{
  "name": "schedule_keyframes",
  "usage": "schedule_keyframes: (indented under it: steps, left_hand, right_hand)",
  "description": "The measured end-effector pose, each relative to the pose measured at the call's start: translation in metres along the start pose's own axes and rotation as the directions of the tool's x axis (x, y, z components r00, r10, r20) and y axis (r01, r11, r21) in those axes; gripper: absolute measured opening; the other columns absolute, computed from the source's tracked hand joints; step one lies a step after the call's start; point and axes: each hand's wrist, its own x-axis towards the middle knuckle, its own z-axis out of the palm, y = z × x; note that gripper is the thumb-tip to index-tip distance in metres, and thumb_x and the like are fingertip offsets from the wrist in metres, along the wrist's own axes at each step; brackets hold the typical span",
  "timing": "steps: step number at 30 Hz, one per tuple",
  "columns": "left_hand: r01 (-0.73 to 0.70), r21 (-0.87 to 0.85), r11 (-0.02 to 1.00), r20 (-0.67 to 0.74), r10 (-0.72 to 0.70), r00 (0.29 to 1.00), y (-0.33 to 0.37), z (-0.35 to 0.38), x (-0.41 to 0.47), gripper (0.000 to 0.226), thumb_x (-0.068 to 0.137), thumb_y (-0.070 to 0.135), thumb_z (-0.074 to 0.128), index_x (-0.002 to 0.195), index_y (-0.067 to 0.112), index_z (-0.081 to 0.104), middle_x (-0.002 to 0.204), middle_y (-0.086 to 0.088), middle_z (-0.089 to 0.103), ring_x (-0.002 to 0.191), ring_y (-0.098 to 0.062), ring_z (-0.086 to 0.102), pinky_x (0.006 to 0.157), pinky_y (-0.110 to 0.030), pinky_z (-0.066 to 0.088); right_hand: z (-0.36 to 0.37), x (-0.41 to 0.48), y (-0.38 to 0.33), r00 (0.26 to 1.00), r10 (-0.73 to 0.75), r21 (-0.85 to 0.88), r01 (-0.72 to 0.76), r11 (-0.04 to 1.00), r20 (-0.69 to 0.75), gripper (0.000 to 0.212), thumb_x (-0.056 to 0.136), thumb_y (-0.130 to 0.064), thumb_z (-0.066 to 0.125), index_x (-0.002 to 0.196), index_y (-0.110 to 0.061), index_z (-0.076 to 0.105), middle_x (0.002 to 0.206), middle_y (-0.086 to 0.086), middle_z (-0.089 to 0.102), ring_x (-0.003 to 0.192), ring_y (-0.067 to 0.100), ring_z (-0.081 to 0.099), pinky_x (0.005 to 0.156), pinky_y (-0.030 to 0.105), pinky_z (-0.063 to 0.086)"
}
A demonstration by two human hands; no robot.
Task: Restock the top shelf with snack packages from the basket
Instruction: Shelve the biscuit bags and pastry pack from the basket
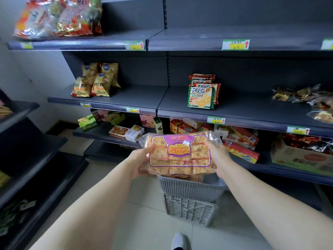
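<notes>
Together we hold a flat, rectangular snack package (180,154) just above the basket (191,193). Its clear glossy film is crinkled at the ends and covers rows of square golden pastries, with a purple-bordered label across the front. Our left hand (138,159) grips its left edge, fingers curled round the film; our right hand (218,152) clasps the right edge likewise. The basket is grey plastic with ribbed, slotted walls, standing on pale floor tiles (144,204), and more of the same packages show inside it. Well above, the top shelf (198,37) is a smooth dark metal board. Shiny, puffy bags (57,17) are heaped at its left end, and paper price tags (235,44) sit along its front lip.
</notes>
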Motion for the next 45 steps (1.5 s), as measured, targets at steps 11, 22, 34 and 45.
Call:
schedule_keyframes:
  steps: [11, 22, 34, 45]
  left_hand:
    - [-0.183, -0.151, 0.971, -0.204, 0.151, 0.967, 0.025, -0.065, -0.024, 0.049, 0.085, 0.057, 0.066, 0.118, 0.021, 0.063, 0.101, -0.007, 0.075, 0.086, -0.027, 0.071, 0.063, -0.036, 0.058]
    - [-0.299, -0.156, 0.942, -0.238, 0.258, 0.936, 0.088, -0.18, 0.009, 0.047, 0.088, 0.056, 0.063, 0.119, 0.02, 0.061, 0.1, -0.006, 0.075, 0.089, -0.03, 0.073, 0.085, -0.05, 0.058]
    - [-0.462, -0.088, 0.883, -0.164, 0.444, 0.881, 0.189, -0.253, 0.033, 0.047, 0.086, 0.037, 0.074, 0.123, 0.019, 0.052, 0.102, -0.005, 0.071, 0.085, -0.025, 0.072, 0.075, -0.043, 0.061]
    - [-0.633, -0.101, 0.767, 0.003, 0.637, 0.771, 0.316, -0.22, 0.076, 0.049, 0.08, 0.026, 0.081, 0.121, 0.015, 0.056, 0.104, -0.009, 0.075, 0.086, -0.028, 0.075, 0.076, -0.045, 0.061]
  right_hand:
    - [0.066, -0.06, -0.038, 0.987, -0.15, -0.018, 0.151, 0.988, 0.063, 0.067, 0.088, -0.035, 0.066, 0.146, -0.022, 0.034, 0.138, 0.005, 0.049, 0.126, 0.03, 0.047, 0.099, 0.046, 0.04]
    - [0.205, -0.072, -0.084, 0.954, -0.295, -0.064, 0.293, 0.954, -0.041, 0.042, 0.085, -0.038, 0.062, 0.124, -0.024, 0.052, 0.107, 0.002, 0.064, 0.089, 0.022, 0.063, 0.076, 0.041, 0.058]
    - [0.297, -0.065, -0.153, 0.897, -0.432, 0.109, 0.441, 0.891, -0.094, 0.042, 0.08, -0.02, 0.064, 0.12, -0.025, 0.054, 0.109, -0.002, 0.056, 0.084, 0.016, 0.055, 0.059, 0.029, 0.042]
    - [0.28, -0.001, -0.261, 0.794, -0.569, 0.193, 0.605, 0.773, -0.212, 0.038, 0.087, -0.004, 0.058, 0.12, -0.022, 0.061, 0.11, -0.002, 0.067, 0.095, 0.017, 0.066, 0.076, 0.036, 0.058]
